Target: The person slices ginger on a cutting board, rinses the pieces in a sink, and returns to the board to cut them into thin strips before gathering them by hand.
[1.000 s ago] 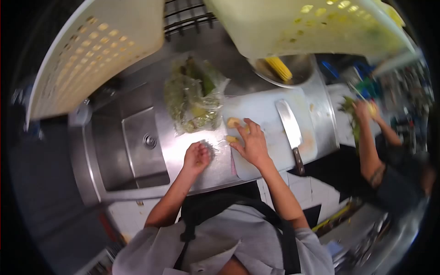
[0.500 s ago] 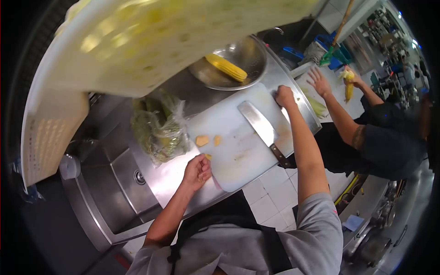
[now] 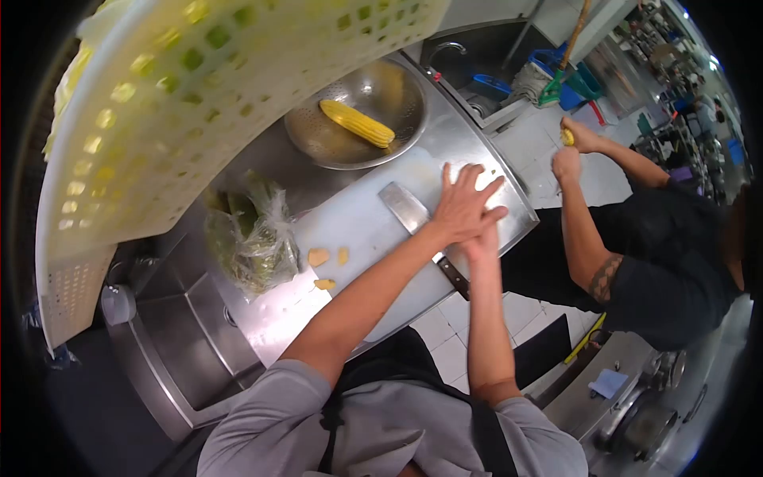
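My left hand, palm down with fingers spread, reaches over the right end of the white cutting board. Against it from below presses my right hand, its fingers hidden behind the left one. Close by on the board lies a cleaver-like knife, partly covered by my left forearm, its dark handle pointing toward me. Three pale yellow chunks, perhaps ginger, sit near the board's left edge: one larger piece, a narrow piece and a flat piece.
Behind the board, a metal colander holds a corn cob. Left are a plastic bag of green vegetables and a sink. A perforated white basket hangs close overhead. At right a co-worker grips a yellow cob.
My left hand has moved right from the chunks across the board to meet my right hand. A chunk shows where it was. The co-worker's hands have come together.
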{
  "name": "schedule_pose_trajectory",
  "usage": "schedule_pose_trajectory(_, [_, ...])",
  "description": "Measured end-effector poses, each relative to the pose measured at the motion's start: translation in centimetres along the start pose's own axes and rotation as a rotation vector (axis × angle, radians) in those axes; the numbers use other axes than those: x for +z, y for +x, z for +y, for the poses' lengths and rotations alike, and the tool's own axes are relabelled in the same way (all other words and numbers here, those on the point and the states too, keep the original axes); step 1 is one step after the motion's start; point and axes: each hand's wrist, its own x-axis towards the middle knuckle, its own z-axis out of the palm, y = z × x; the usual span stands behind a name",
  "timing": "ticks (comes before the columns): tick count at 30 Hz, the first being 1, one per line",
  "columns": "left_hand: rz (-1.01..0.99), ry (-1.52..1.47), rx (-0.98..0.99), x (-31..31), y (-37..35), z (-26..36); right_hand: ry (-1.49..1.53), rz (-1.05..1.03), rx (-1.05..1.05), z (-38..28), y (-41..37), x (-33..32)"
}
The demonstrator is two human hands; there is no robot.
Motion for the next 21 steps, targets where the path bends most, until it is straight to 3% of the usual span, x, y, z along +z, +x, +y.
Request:
schedule_pose_trajectory(1, [0.059, 0.063, 0.037, 0.4, 0.0, 0.2, -0.009, 0.188, -0.029, -1.7, 1.4, -0.9])
schedule_pose_trajectory(2, [0.076, -0.013, -0.001, 0.0, 0.3, 0.6, -0.08, 0.236, -0.142, -4.0, 1.5, 0.9])
schedule_pose_trajectory(3, [0.093, -0.085, -0.045, -1.3, 0.2, 1.1, 0.276, -0.25, -0.016, -7.4, 6.4, -6.8])
schedule_pose_trajectory(5, [0.083, -0.221, -0.155, -3.9, -2.3, 0.7, 0.599, -0.113, -0.122, -13.1, 10.3, -7.4])
schedule_pose_trajectory(7, [0.046, -0.516, -0.296, -6.5, -7.4, -1.1, 0.416, 0.097, -0.236, -16.3, 12.0, -4.9])
schedule_pose_trajectory(8, [-0.002, -0.356, -0.302, -8.4, -10.7, -2.1, 0.101, 0.323, -0.31, -15.3, 11.7, -3.5])
schedule_pose_trajectory(10, [-0.092, -0.02, -0.317, -13.9, -16.8, -3.1, -0.113, 0.522, -0.319, -13.1, 11.0, -3.7])
schedule_pose_trajectory(11, [-0.124, 0.158, -0.33, -16.2, -19.2, -3.2, -0.007, 0.51, -0.247, -12.0, 10.9, -5.1])
schedule_pose_trajectory(13, [-0.214, 0.416, -0.383, -18.5, -23.2, -3.3, -0.77, 0.108, -0.538, -3.0, 5.5, -3.8])
schedule_pose_trajectory(15, [-0.254, 0.522, -0.371, -19.1, -26.3, -4.7, -1.171, -0.116, -0.13, 6.4, -1.2, 2.9])
schedule_pose_trajectory(17, [-0.251, 0.484, -0.287, -17.4, -28.9, -7.6, -1.594, -0.604, -0.371, 13.9, -5.6, 7.3])
schedule_pose_trajectory(20, [-0.119, 0.32, -0.414, -14.5, -31.0, -10.8, -1.954, -0.712, -0.738, 20.7, -5.6, 7.3])
schedule_pose_trajectory(21, [-0.048, 0.306, -0.394, -15.2, -30.7, -10.1, -1.999, -0.646, -0.699, 22.2, -5.3, 7.0])
